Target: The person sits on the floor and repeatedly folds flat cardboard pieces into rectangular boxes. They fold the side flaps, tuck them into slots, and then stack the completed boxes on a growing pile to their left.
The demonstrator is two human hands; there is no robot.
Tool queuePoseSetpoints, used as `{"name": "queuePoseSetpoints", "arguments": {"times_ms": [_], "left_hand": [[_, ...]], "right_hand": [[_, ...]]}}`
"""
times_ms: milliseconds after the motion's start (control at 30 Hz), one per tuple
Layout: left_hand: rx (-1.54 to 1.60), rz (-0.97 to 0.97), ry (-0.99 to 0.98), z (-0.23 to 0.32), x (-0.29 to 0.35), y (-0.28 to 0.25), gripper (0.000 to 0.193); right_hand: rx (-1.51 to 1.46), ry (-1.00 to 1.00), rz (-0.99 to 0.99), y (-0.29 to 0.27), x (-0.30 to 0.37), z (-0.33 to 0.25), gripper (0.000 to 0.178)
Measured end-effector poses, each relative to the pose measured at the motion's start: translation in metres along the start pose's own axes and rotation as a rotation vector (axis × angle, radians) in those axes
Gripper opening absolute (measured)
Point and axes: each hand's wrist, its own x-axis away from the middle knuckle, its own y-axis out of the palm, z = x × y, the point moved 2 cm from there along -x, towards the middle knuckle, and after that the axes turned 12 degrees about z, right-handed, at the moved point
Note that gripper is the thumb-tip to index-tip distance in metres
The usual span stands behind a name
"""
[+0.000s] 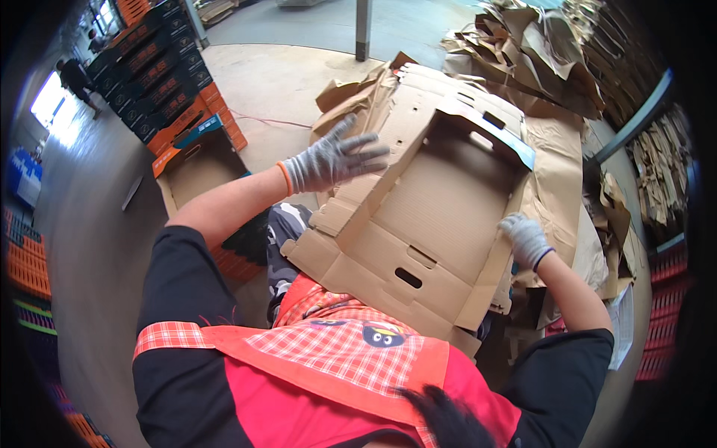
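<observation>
A large brown cardboard box blank [441, 201], half unfolded with its flaps up, rests against my lap and tilts away from me. My left hand [332, 160], in a grey knit glove with an orange cuff, lies spread with fingers apart against the box's upper left flap. My right hand [526, 239], in a grey glove with a dark cuff, grips the box's right side wall near its lower corner. I wear a red checked apron over black sleeves.
A heap of flattened brown cardboard [538, 52] lies ahead and to the right. An open orange and blue box [198, 160] sits at my left, before a stack of dark and orange cartons [160, 75]. A person [75, 78] stands far left. A pole [364, 30] rises ahead.
</observation>
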Motion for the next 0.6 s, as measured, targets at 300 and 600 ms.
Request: {"name": "queuePoseSetpoints", "arguments": {"times_ms": [300,600], "left_hand": [[0.512,-0.16,-0.275,0.037,-0.062,0.056,0.027],[1.299,-0.761,-0.322,0.078,-0.037,-0.067,0.102]], "right_hand": [[-0.403,0.326,0.434,-0.057,0.022,-0.061,0.056],[-0.598,0.283,-0.082,-0.104,0.037,-0.085,0.061]]}}
